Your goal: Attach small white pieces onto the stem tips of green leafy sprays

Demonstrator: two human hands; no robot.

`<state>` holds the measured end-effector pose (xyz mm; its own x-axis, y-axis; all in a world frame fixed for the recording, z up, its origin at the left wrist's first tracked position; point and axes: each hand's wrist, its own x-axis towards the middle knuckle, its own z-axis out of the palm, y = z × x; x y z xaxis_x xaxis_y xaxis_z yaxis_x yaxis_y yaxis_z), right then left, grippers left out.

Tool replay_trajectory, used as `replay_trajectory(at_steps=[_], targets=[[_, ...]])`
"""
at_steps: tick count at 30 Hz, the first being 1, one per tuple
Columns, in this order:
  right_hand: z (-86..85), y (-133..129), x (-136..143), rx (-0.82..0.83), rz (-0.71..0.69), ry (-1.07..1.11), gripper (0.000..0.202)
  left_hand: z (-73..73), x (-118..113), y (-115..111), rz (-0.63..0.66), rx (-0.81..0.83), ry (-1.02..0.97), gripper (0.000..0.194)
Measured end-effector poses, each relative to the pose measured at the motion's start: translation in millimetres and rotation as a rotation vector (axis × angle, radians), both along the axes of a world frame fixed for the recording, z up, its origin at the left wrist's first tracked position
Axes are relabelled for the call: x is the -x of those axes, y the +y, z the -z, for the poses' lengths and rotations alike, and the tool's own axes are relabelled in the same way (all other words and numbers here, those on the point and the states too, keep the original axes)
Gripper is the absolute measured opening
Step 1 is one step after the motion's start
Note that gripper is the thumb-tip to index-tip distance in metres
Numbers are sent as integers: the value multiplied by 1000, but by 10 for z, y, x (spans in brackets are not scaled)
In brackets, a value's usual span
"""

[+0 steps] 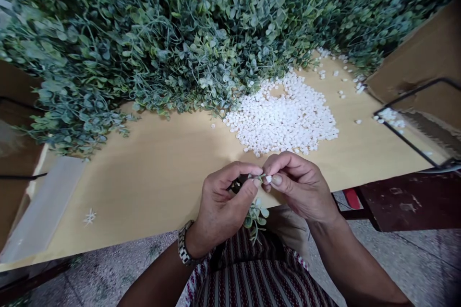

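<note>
Nearest you, your striped garment [259, 278] runs off the bottom edge, as do both your forearms. A linked metal watch [183, 244] circles your left wrist; its dial is turned out of view. Your left hand [225, 201] pinches a leafy sprig [256, 213] between thumb and forefinger, its leaves hanging below, over your lap. Your fingers cover part of its stem. Your right hand [302, 187] pinches a small white piece [268, 179] at the sprig's stem end; whether it is seated there is too small to tell. Both hands are above the near edge of the counter [154, 172].

On your left lie spiky white bits [90, 217] and a pale strip [46, 206]. Beyond your hands spreads a pile of white pieces [284, 117], its far side meeting heaped foliage [180, 33] that the top edge cuts off. A cardboard box [425, 62] on the right, cropped, stands behind a black wire frame [406, 141].
</note>
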<state>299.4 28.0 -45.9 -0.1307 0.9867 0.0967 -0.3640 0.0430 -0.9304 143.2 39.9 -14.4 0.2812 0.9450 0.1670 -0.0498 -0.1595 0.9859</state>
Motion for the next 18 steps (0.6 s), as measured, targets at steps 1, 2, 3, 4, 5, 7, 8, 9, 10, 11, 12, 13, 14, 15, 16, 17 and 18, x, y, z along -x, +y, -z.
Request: replay_trajectory(at_steps=[1, 2, 3, 4, 5, 7, 8, 9, 10, 11, 12, 13, 14, 15, 16, 17, 18], targets=[[-5, 9, 8, 5, 1, 27, 3, -2, 0, -2, 4, -26, 1, 14], [-13, 20, 16, 13, 3, 54, 3, -3, -1, -4, 8, -52, 6, 15], [-24, 31, 24, 21, 2, 83, 4, -3, -1, -6, 12, -75, 15, 14], [-35, 42, 32, 29, -4, 110, 5, -2, 0, -7, 13, -93, 28, 14], [-43, 50, 37, 35, -17, 134, 6, 1, 1, -8, 12, -110, 42, 13], [-50, 61, 40, 54, -51, 169, 7, 8, 4, -4, 19, -139, 69, 12], [-46, 62, 38, 64, -67, 182, 7, 13, 7, -1, 30, -160, 78, 12], [-40, 62, 33, 72, -80, 190, 7, 18, 11, 3, 46, -181, 87, 13], [-31, 60, 27, 77, -90, 193, 7, 22, 14, 7, 62, -202, 98, 14], [-20, 58, 19, 79, -97, 191, 7, 27, 18, 10, 75, -221, 110, 16], [-10, 55, 11, 77, -103, 187, 7, 32, 20, 13, 84, -239, 124, 16], [-1, 54, 3, 70, -107, 182, 6, 37, 22, 15, 87, -255, 134, 17], [6, 53, -5, 63, -112, 174, 5, 43, 23, 16, 89, -267, 143, 17], [11, 54, -11, 55, -117, 168, 4, 48, 24, 16, 88, -277, 148, 17], [15, 56, -15, 46, -123, 162, 2, 53, 23, 15, 85, -287, 151, 17], [17, 58, -18, 37, -128, 155, 1, 56, 22, 14, 82, -295, 157, 17], [20, 61, -19, 28, -132, 150, 0, 58, 20, 13, 76, -302, 164, 17]])
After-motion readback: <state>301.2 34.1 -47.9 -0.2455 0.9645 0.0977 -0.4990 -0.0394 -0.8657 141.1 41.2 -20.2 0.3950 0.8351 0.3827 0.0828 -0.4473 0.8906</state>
